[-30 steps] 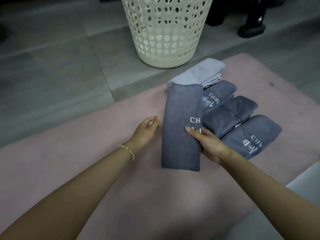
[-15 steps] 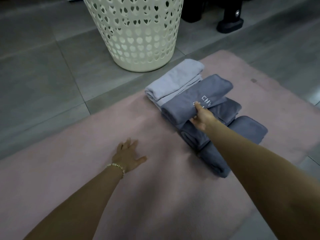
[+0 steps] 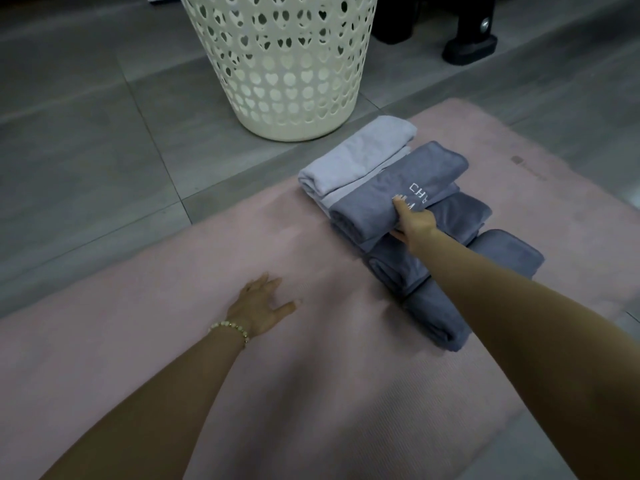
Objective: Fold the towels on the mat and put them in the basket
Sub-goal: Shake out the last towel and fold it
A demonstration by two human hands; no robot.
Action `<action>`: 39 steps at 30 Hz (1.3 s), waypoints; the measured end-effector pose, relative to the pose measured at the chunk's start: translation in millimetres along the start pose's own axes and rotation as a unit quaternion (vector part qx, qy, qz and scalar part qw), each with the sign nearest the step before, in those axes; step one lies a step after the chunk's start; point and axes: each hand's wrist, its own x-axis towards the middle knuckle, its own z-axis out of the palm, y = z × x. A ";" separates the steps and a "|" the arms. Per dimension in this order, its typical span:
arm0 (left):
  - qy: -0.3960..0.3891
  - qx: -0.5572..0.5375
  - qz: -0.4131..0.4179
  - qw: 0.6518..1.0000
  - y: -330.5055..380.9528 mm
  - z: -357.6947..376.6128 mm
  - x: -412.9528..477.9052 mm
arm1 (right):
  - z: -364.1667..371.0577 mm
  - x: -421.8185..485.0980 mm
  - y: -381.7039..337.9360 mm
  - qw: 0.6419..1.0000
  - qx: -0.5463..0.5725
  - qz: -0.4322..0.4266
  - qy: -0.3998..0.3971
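A row of folded towels lies on the pink mat [image 3: 311, 393]. Farthest back is a light lilac towel [image 3: 356, 155]. On top of the row lies a folded grey towel with white lettering [image 3: 398, 192]. My right hand [image 3: 412, 223] pinches its near end, thumb on top and fingers underneath. More folded grey towels [image 3: 433, 306] continue toward me under my right forearm, partly hidden. My left hand [image 3: 261, 304] rests flat on the mat with fingers spread, holding nothing. The cream basket [image 3: 280, 64] with heart-shaped holes stands upright on the floor just beyond the mat.
Grey floor tiles [image 3: 86, 133] surround the mat. Black furniture feet [image 3: 467, 46] stand at the back right of the basket. The wide near-left stretch of mat holds only my left hand.
My right hand carried the folded grey towel from the middle of the mat onto the row of towels. My left hand let go of it and came down flat on the mat.
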 end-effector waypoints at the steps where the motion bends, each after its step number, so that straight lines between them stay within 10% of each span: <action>1: 0.021 -0.028 0.000 0.999 -1.5 0.8 -4.3 | -2.1 -2.8 2.1 1.000 -0.019 -0.022 0.012; 7: 0.073 -0.105 0.000 0.992 -16.6 2.9 -68.8 | -3.6 -69.0 17.0 0.926 -0.296 -0.233 0.032; 13: 0.110 -0.074 -0.054 0.990 -103.7 -29.5 -162.6 | 80.5 -191.5 68.9 0.693 -0.595 -0.337 -0.228; 20: 0.177 -0.026 -0.191 0.965 -259.7 -58.0 -326.1 | 207.9 -361.8 140.8 0.440 -0.675 -0.393 -0.443; 32: 0.275 -0.215 -0.444 0.825 -434.0 27.9 -514.9 | 276.0 -562.5 346.0 0.426 -0.639 -0.246 -0.591; 39: 0.359 -0.477 -0.436 0.673 -447.2 58.1 -484.2 | 267.5 -595.4 415.6 0.462 -0.602 -0.136 -0.637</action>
